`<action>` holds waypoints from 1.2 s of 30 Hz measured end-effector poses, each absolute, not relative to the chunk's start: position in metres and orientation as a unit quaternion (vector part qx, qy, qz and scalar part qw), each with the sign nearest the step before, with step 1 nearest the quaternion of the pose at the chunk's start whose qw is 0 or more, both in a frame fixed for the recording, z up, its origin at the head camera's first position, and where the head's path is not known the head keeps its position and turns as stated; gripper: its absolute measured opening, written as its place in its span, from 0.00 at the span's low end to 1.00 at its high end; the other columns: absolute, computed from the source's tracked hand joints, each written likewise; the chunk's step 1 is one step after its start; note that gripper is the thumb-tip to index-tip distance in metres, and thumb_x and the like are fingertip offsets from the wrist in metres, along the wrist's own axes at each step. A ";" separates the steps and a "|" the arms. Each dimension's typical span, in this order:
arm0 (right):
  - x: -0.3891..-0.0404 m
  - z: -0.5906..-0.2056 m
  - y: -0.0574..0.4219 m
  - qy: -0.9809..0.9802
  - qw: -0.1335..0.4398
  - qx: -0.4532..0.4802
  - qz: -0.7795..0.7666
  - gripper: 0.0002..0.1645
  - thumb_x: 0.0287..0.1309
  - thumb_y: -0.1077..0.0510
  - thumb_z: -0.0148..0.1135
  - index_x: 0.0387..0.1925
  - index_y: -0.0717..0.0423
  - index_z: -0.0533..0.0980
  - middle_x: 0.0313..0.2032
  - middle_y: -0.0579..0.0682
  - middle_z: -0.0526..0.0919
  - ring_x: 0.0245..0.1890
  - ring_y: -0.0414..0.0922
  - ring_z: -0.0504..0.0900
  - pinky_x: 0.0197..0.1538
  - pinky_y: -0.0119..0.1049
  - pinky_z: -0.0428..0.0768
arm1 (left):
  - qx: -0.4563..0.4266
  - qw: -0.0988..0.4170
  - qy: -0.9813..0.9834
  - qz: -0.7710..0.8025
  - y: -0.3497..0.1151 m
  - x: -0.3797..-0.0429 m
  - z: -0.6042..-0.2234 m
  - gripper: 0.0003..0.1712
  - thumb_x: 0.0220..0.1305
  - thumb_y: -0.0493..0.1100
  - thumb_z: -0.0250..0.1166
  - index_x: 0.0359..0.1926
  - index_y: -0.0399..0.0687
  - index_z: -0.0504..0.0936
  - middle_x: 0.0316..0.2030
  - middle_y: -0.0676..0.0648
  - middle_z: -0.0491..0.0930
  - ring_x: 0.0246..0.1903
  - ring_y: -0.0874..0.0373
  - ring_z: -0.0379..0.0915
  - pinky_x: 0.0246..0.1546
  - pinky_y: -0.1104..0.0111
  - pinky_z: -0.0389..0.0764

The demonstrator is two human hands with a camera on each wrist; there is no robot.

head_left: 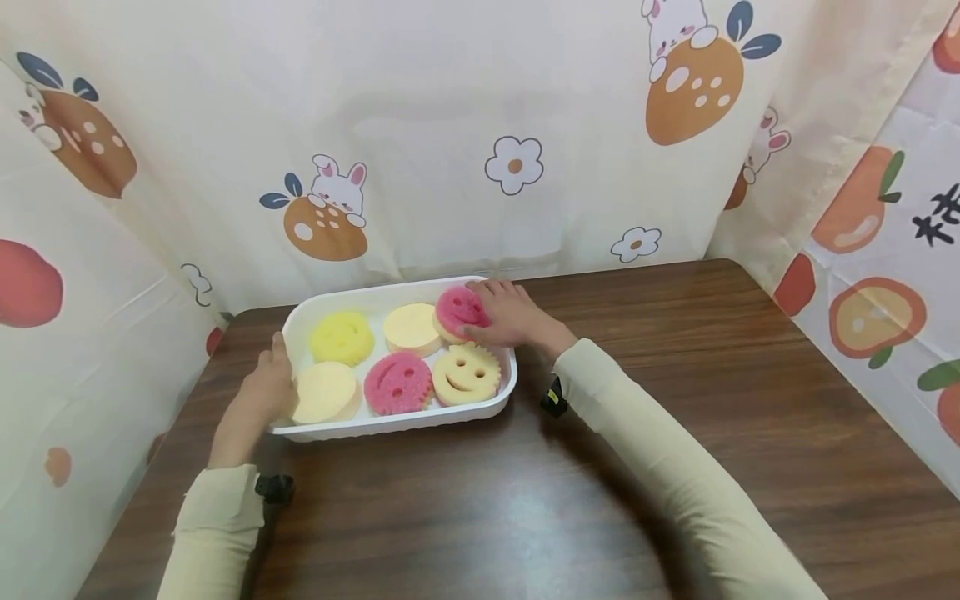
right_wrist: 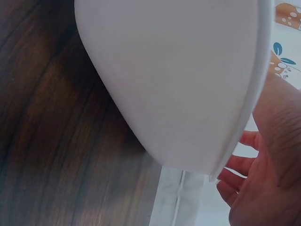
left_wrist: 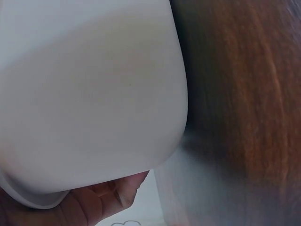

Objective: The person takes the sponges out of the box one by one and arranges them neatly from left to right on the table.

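Note:
A white tray (head_left: 300, 431) holds several round sponges. At its left end my left hand (head_left: 264, 390) grips the rim; in the left wrist view the curled fingers (left_wrist: 110, 200) show below the tray's outer wall. My right hand (head_left: 510, 312) reaches over the back right corner and holds a pink smiley sponge (head_left: 454, 310) with a cream underside, thumb on its near edge. Fingertips of that hand (right_wrist: 258, 188) are partly hidden behind the tray wall in the right wrist view. In the front row lie a plain cream sponge (head_left: 326, 392), another pink smiley sponge (head_left: 397, 383) and a cream smiley sponge (head_left: 467, 375).
A yellow smiley sponge (head_left: 342, 337) and a second plain cream sponge (head_left: 412, 327) lie in the tray's back row. Under the tray is a dark wooden table (head_left: 450, 508). Printed curtains (head_left: 450, 108) hang close behind its back edge and along both sides.

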State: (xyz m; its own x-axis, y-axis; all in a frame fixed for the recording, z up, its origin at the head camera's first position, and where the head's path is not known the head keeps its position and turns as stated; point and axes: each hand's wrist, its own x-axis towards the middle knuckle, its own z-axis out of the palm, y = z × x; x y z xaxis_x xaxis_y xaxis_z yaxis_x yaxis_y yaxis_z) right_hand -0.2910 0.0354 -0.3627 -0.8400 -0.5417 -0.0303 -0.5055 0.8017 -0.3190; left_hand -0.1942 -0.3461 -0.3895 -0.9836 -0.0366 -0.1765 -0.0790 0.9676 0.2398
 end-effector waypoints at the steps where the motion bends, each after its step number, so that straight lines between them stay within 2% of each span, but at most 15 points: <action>1: -0.291 -0.363 0.035 0.948 0.060 -0.277 -0.147 0.51 0.60 0.31 0.57 0.76 0.48 0.53 0.71 0.55 0.63 0.73 0.55 0.56 0.76 0.55 0.55 | -0.030 0.086 0.988 0.124 -0.346 -0.194 -0.390 0.53 0.60 0.32 0.52 0.71 0.20 0.24 0.62 0.10 0.49 0.45 0.21 0.70 0.53 0.35 0.73; 7: -0.293 -0.366 0.032 0.950 0.062 -0.278 -0.126 0.52 0.60 0.31 0.57 0.77 0.50 0.53 0.72 0.55 0.63 0.73 0.55 0.56 0.76 0.56 0.53 | -0.036 0.094 0.987 0.122 -0.344 -0.193 -0.388 0.53 0.61 0.32 0.52 0.71 0.20 0.23 0.62 0.11 0.49 0.44 0.24 0.71 0.52 0.36 0.73; 13: -0.295 -0.368 0.029 0.953 0.066 -0.278 -0.101 0.53 0.61 0.29 0.55 0.77 0.52 0.52 0.74 0.56 0.60 0.75 0.58 0.53 0.77 0.58 0.50 | -0.040 0.101 0.986 0.123 -0.340 -0.190 -0.384 0.53 0.60 0.32 0.53 0.71 0.20 0.24 0.62 0.11 0.49 0.41 0.28 0.71 0.51 0.37 0.75; 18: -0.295 -0.367 0.026 0.955 0.069 -0.278 -0.078 0.54 0.62 0.28 0.52 0.77 0.53 0.52 0.75 0.56 0.58 0.77 0.60 0.49 0.77 0.59 0.48 | -0.039 0.097 0.987 0.123 -0.338 -0.190 -0.383 0.54 0.60 0.32 0.54 0.71 0.20 0.24 0.62 0.11 0.50 0.42 0.27 0.71 0.51 0.37 0.75; 25: -0.295 -0.365 0.023 0.955 0.066 -0.283 -0.067 0.54 0.61 0.27 0.52 0.76 0.54 0.54 0.73 0.56 0.62 0.72 0.58 0.54 0.75 0.58 0.51 | -0.041 0.095 0.987 0.124 -0.340 -0.190 -0.385 0.54 0.60 0.32 0.54 0.71 0.20 0.24 0.62 0.11 0.51 0.42 0.27 0.71 0.51 0.37 0.75; 36: -0.300 -0.370 0.023 0.954 0.056 -0.284 -0.076 0.55 0.58 0.26 0.55 0.75 0.53 0.54 0.69 0.57 0.65 0.71 0.57 0.53 0.71 0.57 0.52 | -0.038 0.090 0.987 0.128 -0.342 -0.192 -0.386 0.51 0.63 0.33 0.51 0.72 0.22 0.24 0.62 0.11 0.52 0.43 0.25 0.72 0.50 0.36 0.74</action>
